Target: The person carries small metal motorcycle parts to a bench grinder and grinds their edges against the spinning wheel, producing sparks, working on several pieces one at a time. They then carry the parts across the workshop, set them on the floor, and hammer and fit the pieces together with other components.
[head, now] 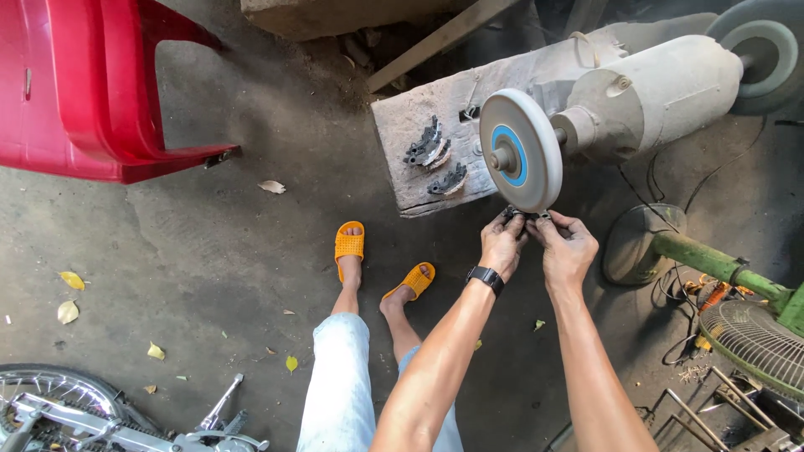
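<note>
- Both hands meet under the lower rim of the grinding wheel (pixel 521 151). The left hand (pixel 502 244) and the right hand (pixel 568 249) together pinch a small dark metal part (pixel 526 215), fingers closed on it from either side.
- The two-handed grip looks meant to keep the small part steady against the wheel's edge; judging by the hold, thumbs brace it from behind while the fingertips stay below the rim.
- The part is touching or just beside the wheel's bottom edge. Its long axis appears to run left to right, across the wheel's edge, one end in each hand; its exact shape is too small to tell.
- The wheel faces the person, its shaft running back and to the right into the pale motor (pixel 657 92).
- The motor sits on a wooden block (pixel 410 134), which lifts the wheel clear of the concrete floor (pixel 209 243).
- Similar dark parts (pixel 434 155) lie on the block just left of the wheel, within easy reach.
</note>
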